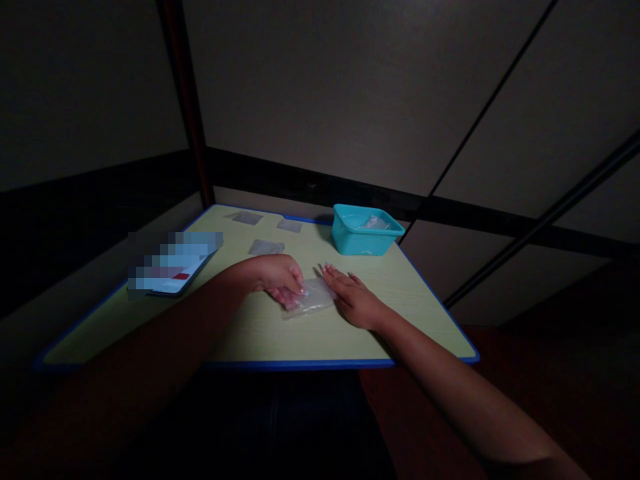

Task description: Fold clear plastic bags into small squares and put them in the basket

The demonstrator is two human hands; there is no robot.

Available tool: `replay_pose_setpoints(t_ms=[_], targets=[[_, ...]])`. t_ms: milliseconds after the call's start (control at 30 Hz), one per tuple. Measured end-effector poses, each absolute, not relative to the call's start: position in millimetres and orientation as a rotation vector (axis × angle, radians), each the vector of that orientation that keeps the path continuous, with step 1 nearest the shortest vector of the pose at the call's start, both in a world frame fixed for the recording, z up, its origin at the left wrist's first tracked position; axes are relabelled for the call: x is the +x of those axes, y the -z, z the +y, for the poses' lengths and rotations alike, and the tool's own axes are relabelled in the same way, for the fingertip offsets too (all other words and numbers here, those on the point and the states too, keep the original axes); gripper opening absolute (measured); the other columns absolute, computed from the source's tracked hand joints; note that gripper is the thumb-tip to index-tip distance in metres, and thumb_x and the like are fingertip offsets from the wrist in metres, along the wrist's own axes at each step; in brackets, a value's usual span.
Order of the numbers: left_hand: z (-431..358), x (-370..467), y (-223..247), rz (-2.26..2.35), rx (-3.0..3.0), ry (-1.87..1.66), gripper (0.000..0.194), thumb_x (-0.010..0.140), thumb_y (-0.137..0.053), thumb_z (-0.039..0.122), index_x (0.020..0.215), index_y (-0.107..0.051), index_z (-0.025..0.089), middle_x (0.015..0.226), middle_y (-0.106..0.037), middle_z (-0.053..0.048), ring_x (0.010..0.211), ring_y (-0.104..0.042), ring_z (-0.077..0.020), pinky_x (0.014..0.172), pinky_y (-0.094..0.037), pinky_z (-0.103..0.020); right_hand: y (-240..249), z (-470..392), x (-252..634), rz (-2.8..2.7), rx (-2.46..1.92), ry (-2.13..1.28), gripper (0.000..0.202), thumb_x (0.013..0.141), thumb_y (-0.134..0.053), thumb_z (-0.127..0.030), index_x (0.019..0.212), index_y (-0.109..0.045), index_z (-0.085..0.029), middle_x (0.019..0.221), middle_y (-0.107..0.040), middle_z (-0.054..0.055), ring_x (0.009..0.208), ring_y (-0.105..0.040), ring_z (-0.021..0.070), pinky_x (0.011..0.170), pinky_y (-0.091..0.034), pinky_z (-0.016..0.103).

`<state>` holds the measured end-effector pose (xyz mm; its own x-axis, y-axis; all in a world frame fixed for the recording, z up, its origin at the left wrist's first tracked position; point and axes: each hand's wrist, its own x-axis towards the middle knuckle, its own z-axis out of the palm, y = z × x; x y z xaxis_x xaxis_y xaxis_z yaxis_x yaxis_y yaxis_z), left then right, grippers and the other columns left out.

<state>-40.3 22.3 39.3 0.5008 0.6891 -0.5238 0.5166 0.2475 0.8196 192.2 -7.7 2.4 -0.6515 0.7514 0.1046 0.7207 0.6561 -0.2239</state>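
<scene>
A clear plastic bag (315,297) lies flat on the pale table (250,340) between my two hands. My left hand (283,279) is closed at the bag's left end, its thumb and fingers pinching the plastic. At the other end, my right hand (357,300) rests with its fingers stretched out flat, touching the bag's right edge. Beyond my left hand lies a flat grey packet (267,247). Whether the bag holds anything is too dim to tell.
At the back right stands a turquoise basket (363,241) with clear plastic (375,223) inside. Flat grey pieces (246,218) and another piece (289,227) lie at the back. A partly blurred tablet-like device (175,277) is on the left. Blue edging (300,365) borders the table.
</scene>
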Motion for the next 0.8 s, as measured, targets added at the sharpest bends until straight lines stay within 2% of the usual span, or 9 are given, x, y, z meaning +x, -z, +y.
replay_pose_setpoints(t_ms=[267, 400, 600, 700, 800], targets=[[21, -42, -41, 1.140, 1.533, -0.091, 0.033, 0.055, -0.071, 0.022, 0.081, -0.052, 0.017, 0.066, -0.059, 0.002, 0.052, -0.058, -0.0125, 0.060, -0.049, -0.029, -6, -9, 192, -2.677, -1.169, -0.280, 0.073, 0.080, -0.039, -0.012, 0.147, -0.012, -0.027, 0.153, -0.012, 0.008, 0.140, -0.013, 0.0224, 0.104, -0.016, 0.061], [21, -41, -43, 1.153, 1.580, -0.067, 0.028, 0.058, -0.068, 0.021, 0.081, -0.051, 0.016, 0.062, -0.058, 0.003, 0.050, -0.056, -0.0109, 0.055, -0.047, -0.024, -12, -13, 193, -2.673, -1.034, -0.284, 0.075, 0.080, -0.047, -0.020, 0.146, -0.012, -0.027, 0.153, -0.010, 0.009, 0.140, -0.012, 0.0236, 0.104, -0.010, 0.061], [17, -39, -45, 1.163, 1.595, -0.072, 0.030, 0.058, -0.069, 0.022, 0.081, -0.051, 0.017, 0.058, -0.056, 0.005, 0.046, -0.053, -0.0102, 0.052, -0.046, -0.024, -18, -17, 190, -2.765, -0.906, -0.298, 0.072, 0.084, -0.050, -0.031, 0.146, -0.013, -0.028, 0.152, -0.014, 0.010, 0.139, -0.016, 0.0249, 0.104, -0.005, 0.061], [17, -40, -44, 1.159, 1.621, -0.064, 0.031, 0.057, -0.072, 0.027, 0.079, -0.051, 0.018, 0.057, -0.056, 0.004, 0.047, -0.054, -0.0113, 0.054, -0.045, -0.025, -17, -18, 189, -2.810, -0.896, -0.281, 0.071, 0.086, -0.049, -0.036, 0.146, -0.013, -0.027, 0.151, -0.017, 0.011, 0.138, -0.019, 0.0243, 0.105, -0.006, 0.060], [18, -39, -44, 1.189, 1.646, -0.044, 0.029, 0.063, -0.069, 0.041, 0.071, -0.054, 0.017, 0.051, -0.054, 0.002, 0.047, -0.053, -0.0118, 0.055, -0.044, -0.026, -17, -18, 188, -2.840, -0.879, -0.270, 0.071, 0.087, -0.049, -0.039, 0.146, -0.013, -0.027, 0.151, -0.018, 0.011, 0.138, -0.020, 0.0241, 0.106, -0.008, 0.059]])
